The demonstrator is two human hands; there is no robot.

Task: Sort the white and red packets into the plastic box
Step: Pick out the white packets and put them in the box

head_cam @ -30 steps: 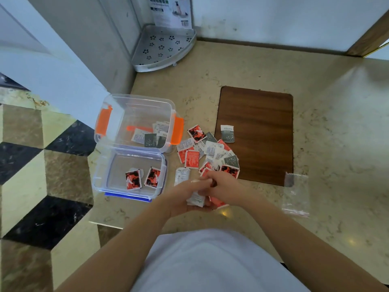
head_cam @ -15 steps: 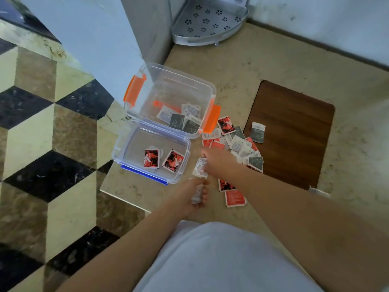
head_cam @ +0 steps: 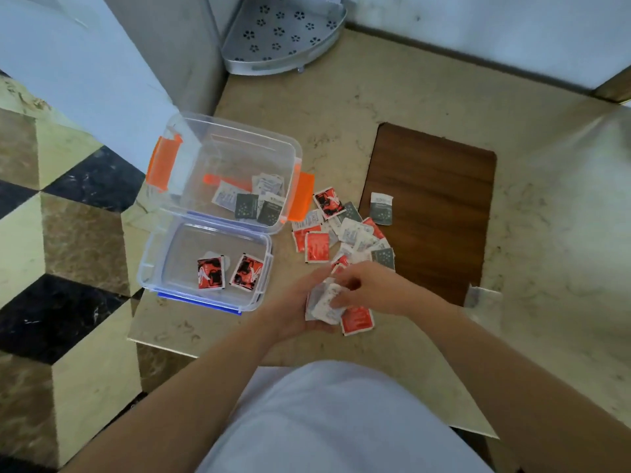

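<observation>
A clear plastic box [head_cam: 177, 138] with orange latches holds several white and grey packets [head_cam: 254, 199]. In front of it its shallow tray [head_cam: 150, 254] holds two red and black packets [head_cam: 227, 271]. A loose pile of red and white packets [head_cam: 345, 230] lies on the stone table to the right of the box. My left hand [head_cam: 290, 312] holds a small stack of white packets [head_cam: 324, 303] near the table's front. My right hand [head_cam: 372, 288] pinches the top of that stack. A red packet [head_cam: 356, 320] lies just under the hands.
A brown wooden board [head_cam: 440, 206] lies right of the pile, with one grey and white packet [head_cam: 381, 208] on its left edge. An empty clear bag [head_cam: 485, 302] sits at the board's near corner. A perforated grey corner shelf [head_cam: 283, 32] stands at the back. The table's left edge drops to a tiled floor.
My right hand came back from the pile to the white packets in my left hand. The view shifted slightly.
</observation>
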